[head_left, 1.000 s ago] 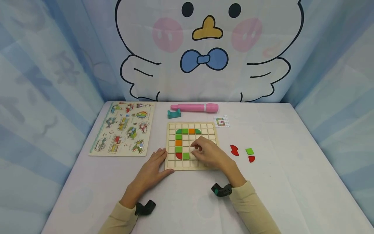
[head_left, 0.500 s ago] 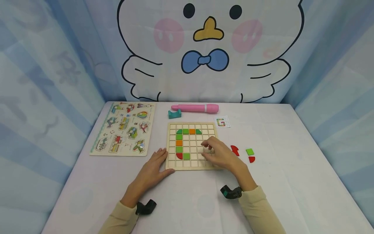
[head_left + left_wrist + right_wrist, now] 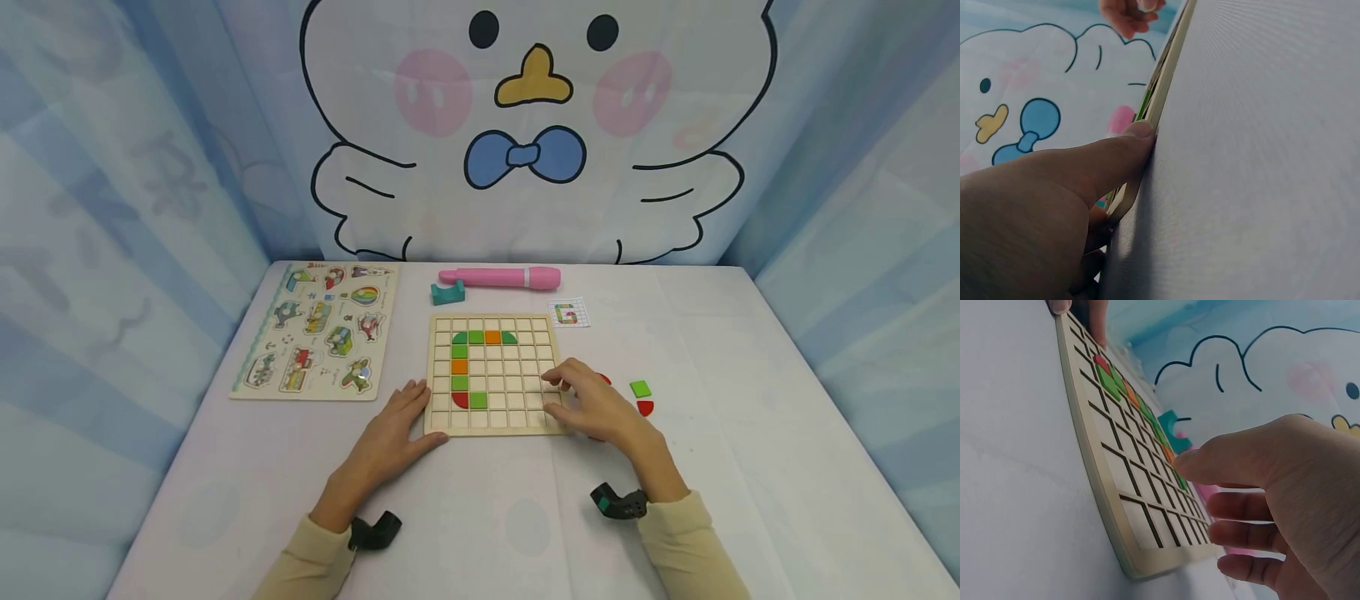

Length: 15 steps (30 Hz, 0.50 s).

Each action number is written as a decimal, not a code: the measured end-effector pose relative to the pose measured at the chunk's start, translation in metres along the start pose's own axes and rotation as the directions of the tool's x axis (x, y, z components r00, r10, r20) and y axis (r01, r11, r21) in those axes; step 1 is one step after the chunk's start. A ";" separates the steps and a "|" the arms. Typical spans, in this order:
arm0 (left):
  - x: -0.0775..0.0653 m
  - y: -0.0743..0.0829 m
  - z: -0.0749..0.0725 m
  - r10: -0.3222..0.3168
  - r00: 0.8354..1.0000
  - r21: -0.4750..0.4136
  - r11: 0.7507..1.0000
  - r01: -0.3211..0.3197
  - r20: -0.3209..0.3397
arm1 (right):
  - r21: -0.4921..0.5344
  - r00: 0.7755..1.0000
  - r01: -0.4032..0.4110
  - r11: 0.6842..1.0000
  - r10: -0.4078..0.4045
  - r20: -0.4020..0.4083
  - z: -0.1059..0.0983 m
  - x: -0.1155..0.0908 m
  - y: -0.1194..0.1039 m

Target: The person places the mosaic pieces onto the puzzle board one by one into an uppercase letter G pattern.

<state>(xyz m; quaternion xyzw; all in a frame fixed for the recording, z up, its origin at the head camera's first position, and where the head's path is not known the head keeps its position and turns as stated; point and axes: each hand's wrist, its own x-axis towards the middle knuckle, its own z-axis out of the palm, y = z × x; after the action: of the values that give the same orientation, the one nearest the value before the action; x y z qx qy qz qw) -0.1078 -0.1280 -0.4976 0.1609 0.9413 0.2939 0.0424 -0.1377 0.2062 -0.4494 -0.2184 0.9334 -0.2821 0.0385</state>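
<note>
A wooden grid board (image 3: 517, 423) lies in the middle of the table. Green, orange and red tiles form a C-like outline in its cells, ending at a green square tile (image 3: 477, 401). My left hand (image 3: 386, 437) rests at the board's near left corner, fingers along the left side and the thumb (image 3: 1138, 131) pressed to the front edge. Over the board's right edge is my right hand (image 3: 600, 404), thumb and fingers apart with nothing between them. Just behind it, red pieces (image 3: 604, 378) are mostly hidden by that hand.
Right of the board lie a loose green tile (image 3: 641, 389) and a red quarter-round tile (image 3: 646, 408). A small pattern card (image 3: 568, 312) sits beyond the board's far right corner. A pink pen-shaped toy (image 3: 487, 277), a teal stand (image 3: 447, 292) and a picture puzzle (image 3: 255, 367) lie further back and left.
My right hand has moved right, from the board's middle to its right edge, its thumb and fingers spreading apart. It now covers most of the red pieces. The left hand stays put.
</note>
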 end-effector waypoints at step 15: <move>0.000 0.001 -0.002 0.013 1.000 0.011 1.000 -0.013 0.011 | -0.024 0.999 -0.045 0.999 0.045 -0.009 -0.004 -0.025 0.028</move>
<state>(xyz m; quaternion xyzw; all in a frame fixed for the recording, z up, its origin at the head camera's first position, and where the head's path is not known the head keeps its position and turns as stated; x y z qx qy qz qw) -0.1076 -0.1282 -0.4957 0.1690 0.9415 0.2881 0.0446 -0.1262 0.2398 -0.4625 -0.1966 0.9415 -0.2709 0.0383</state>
